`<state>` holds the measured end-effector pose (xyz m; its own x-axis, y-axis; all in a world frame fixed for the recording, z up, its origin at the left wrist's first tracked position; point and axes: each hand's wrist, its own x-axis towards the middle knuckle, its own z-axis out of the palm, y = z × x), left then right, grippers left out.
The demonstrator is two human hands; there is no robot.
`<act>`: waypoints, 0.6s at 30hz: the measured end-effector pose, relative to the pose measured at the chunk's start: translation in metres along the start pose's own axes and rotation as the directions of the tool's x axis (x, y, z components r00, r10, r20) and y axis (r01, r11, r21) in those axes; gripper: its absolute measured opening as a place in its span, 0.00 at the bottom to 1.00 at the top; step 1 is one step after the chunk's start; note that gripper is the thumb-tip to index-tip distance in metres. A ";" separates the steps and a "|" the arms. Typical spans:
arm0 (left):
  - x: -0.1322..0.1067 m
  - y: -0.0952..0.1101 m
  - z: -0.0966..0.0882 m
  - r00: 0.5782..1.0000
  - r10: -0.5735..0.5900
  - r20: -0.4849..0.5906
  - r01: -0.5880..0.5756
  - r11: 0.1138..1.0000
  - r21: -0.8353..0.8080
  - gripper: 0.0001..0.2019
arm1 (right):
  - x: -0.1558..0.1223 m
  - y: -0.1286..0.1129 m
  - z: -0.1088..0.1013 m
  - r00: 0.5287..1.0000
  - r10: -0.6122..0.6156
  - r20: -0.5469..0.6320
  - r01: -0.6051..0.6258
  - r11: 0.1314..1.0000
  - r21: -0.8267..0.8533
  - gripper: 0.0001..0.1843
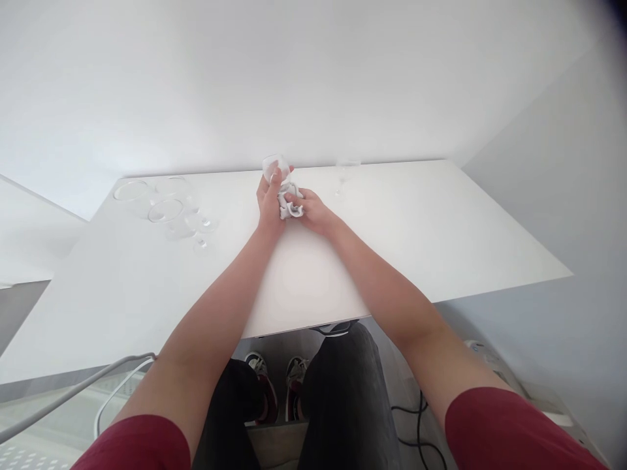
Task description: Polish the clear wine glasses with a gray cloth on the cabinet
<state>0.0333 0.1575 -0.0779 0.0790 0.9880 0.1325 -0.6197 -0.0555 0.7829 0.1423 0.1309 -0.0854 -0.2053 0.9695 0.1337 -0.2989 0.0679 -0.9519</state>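
My left hand (269, 203) is closed around a clear wine glass (274, 166), whose bowl sticks up past my fingers. My right hand (313, 210) is closed on a crumpled white cloth (290, 202) and presses it against the lower part of that glass. Both hands meet above the far middle of the white table (441, 228).
Several clear wine glasses (164, 207) lie or stand at the table's far left. One more clear glass (344, 176) stands at the far edge, right of my hands. A white wall rises behind the table. Cables run on the floor beside my legs and shoes.
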 end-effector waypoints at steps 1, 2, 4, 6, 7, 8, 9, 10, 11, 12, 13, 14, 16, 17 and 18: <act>-0.001 -0.001 0.000 0.999 0.025 -0.026 -0.025 1.000 0.002 0.17 | 0.002 0.003 0.002 0.996 -0.060 -0.063 0.054 0.994 -0.093 0.21; -0.001 -0.001 0.000 0.997 0.051 -0.052 -0.050 0.999 0.008 0.16 | 0.003 0.005 0.004 0.983 -0.131 -0.128 0.104 0.973 -0.205 0.18; -0.004 -0.001 0.000 0.992 0.096 -0.079 -0.095 0.995 0.020 0.19 | 0.005 0.009 0.008 0.941 -0.263 -0.214 0.157 0.897 -0.413 0.14; -0.006 -0.001 0.001 0.990 0.117 -0.077 -0.116 0.993 0.014 0.24 | 0.003 0.009 0.011 0.907 -0.339 -0.252 0.164 0.832 -0.530 0.10; -0.006 -0.001 0.001 0.990 0.119 -0.081 -0.119 0.993 0.010 0.25 | 0.001 0.008 0.011 0.888 -0.370 -0.271 0.169 0.813 -0.557 0.07; -0.006 -0.001 0.000 0.988 0.121 -0.091 -0.121 0.993 0.008 0.25 | -0.001 0.005 0.011 0.865 -0.405 -0.296 0.179 0.800 -0.573 0.04; -0.006 0.000 0.000 0.988 0.120 -0.101 -0.120 0.993 0.007 0.25 | -0.003 0.003 0.011 0.840 -0.442 -0.316 0.196 0.789 -0.582 0.03; -0.005 0.000 -0.001 0.987 0.117 -0.110 -0.118 0.993 0.003 0.24 | -0.005 0.001 0.011 0.820 -0.471 -0.325 0.217 0.782 -0.584 0.04; -0.004 0.000 -0.002 0.987 0.113 -0.113 -0.114 0.993 -0.009 0.23 | -0.007 -0.001 0.012 0.815 -0.485 -0.316 0.237 0.778 -0.582 0.06; -0.003 0.000 -0.003 0.989 0.102 -0.111 -0.106 0.994 -0.029 0.22 | -0.007 -0.001 0.012 0.832 -0.474 -0.287 0.246 0.780 -0.575 0.08; -0.001 0.000 -0.004 0.991 0.088 -0.103 -0.095 0.994 -0.055 0.22 | -0.007 -0.001 0.013 0.866 -0.438 -0.243 0.241 0.789 -0.565 0.08; 0.000 0.000 -0.004 0.993 0.075 -0.093 -0.083 0.993 -0.082 0.21 | -0.006 0.000 0.013 0.901 -0.386 -0.197 0.221 0.801 -0.556 0.08; 0.001 0.001 -0.004 0.996 0.053 -0.071 -0.061 0.991 -0.119 0.20 | -0.003 0.004 0.013 0.941 -0.299 -0.161 0.164 0.816 -0.554 0.08; 0.000 0.002 -0.003 0.998 0.039 -0.058 -0.046 0.991 -0.127 0.20 | -0.001 0.006 0.013 0.942 -0.283 -0.182 0.139 0.820 -0.556 0.10; 0.000 0.003 -0.001 0.999 0.020 -0.045 -0.025 0.991 -0.130 0.19 | 0.001 0.008 0.011 0.935 -0.281 -0.216 0.121 0.826 -0.551 0.13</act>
<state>0.0304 0.1570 -0.0761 0.0316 0.9922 0.1205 -0.7181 -0.0613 0.6932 0.1295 0.1301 -0.0893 0.0937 0.9382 0.3332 0.2415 0.3033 -0.9218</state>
